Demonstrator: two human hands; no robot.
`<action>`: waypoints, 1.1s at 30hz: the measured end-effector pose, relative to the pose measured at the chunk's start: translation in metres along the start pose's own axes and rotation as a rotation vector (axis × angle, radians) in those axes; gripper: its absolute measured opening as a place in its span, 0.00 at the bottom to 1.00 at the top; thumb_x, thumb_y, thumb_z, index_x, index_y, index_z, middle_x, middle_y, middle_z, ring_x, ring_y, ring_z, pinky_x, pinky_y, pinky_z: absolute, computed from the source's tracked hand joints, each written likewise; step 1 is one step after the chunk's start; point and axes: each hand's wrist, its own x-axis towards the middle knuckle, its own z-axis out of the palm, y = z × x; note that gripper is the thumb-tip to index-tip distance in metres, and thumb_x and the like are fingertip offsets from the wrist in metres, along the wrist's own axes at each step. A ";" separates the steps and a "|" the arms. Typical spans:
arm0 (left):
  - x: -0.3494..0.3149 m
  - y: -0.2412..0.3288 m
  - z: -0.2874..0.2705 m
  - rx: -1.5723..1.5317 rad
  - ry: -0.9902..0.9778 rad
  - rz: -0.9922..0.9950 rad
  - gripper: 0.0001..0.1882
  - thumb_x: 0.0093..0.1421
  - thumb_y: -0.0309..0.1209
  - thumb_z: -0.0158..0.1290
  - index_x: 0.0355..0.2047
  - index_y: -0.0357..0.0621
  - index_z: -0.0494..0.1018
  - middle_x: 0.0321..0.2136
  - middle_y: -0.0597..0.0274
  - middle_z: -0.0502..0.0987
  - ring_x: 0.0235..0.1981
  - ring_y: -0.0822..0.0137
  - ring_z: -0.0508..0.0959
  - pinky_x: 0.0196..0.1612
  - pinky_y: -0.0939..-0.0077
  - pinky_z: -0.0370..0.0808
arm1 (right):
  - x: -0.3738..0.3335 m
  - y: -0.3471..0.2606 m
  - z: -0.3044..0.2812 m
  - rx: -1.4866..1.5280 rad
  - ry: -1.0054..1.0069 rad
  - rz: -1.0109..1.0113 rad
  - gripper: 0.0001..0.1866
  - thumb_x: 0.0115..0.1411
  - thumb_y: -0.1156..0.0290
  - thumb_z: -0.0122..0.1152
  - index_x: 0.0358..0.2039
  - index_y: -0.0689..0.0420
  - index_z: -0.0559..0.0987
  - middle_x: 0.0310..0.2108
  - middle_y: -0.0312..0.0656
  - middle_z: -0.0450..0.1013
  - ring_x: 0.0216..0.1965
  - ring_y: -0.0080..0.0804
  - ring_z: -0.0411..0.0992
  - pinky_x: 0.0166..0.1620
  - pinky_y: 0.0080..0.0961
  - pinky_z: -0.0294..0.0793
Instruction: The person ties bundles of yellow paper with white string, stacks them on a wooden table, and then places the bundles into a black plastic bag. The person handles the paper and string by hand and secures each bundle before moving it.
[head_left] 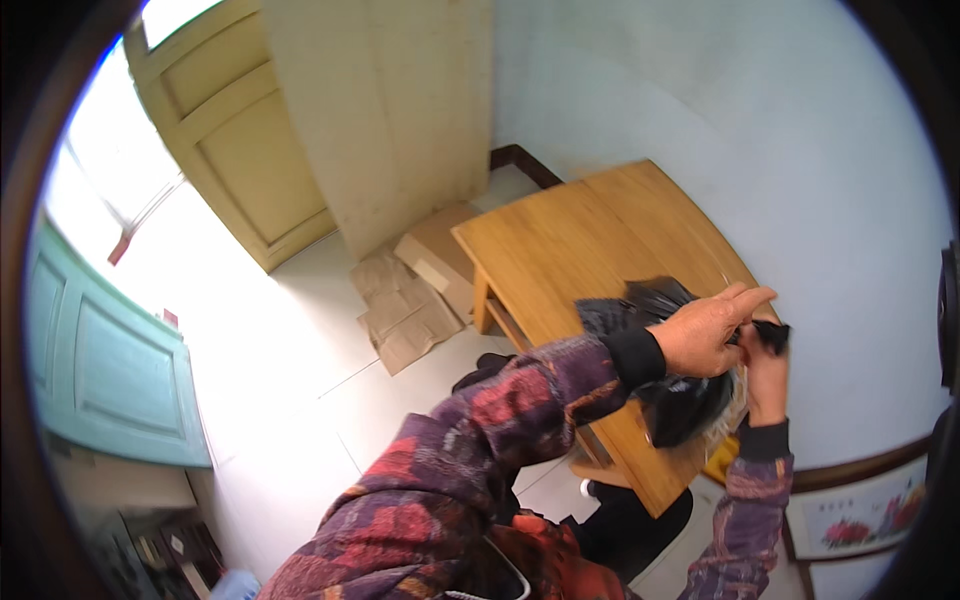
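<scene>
A black plastic bag (690, 405) lies crumpled on the right part of a wooden table (560, 230). My left hand (705, 332) is over the bag, its fingers bent together at the gathered plastic and its index finger pointing out to the right. Against it, on the right, my right hand (767, 385) pinches a bunched piece of the black plastic. The fingertips of both hands meet there and partly hide each other. Some pale, stringy material (728, 420) shows at the bag's lower right edge; what it is I cannot make out.
The table stands by a pale blue wall (830, 150). Flattened cardboard (405, 310) lies on the tiled floor left of it, near a yellow-brown door (250, 150). A teal door (115, 350) is at the far left. At lower right a flower picture (860, 515) hangs.
</scene>
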 end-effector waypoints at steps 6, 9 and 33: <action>-0.027 -0.031 0.035 -0.039 0.021 -0.239 0.44 0.41 0.34 0.64 0.58 0.42 0.56 0.52 0.42 0.61 0.49 0.43 0.71 0.48 0.59 0.73 | 0.008 -0.041 0.004 -0.247 0.013 -0.313 0.06 0.61 0.71 0.56 0.29 0.59 0.71 0.20 0.30 0.65 0.21 0.15 0.61 0.26 0.14 0.60; -0.010 -0.021 0.029 0.009 0.197 -0.310 0.40 0.41 0.36 0.65 0.54 0.42 0.60 0.44 0.44 0.66 0.43 0.43 0.73 0.44 0.58 0.73 | 0.008 -0.079 0.024 -0.278 -0.034 -0.357 0.07 0.61 0.71 0.56 0.29 0.59 0.71 0.21 0.31 0.65 0.23 0.16 0.62 0.28 0.15 0.61; -0.293 0.027 -0.282 -0.062 0.479 -0.939 0.13 0.66 0.33 0.42 0.30 0.41 0.72 0.27 0.70 0.71 0.32 0.76 0.67 0.40 0.81 0.65 | 0.007 -0.026 0.263 -0.236 -0.720 -0.365 0.11 0.57 0.77 0.57 0.40 0.61 0.72 0.35 0.37 0.69 0.35 0.24 0.70 0.38 0.18 0.69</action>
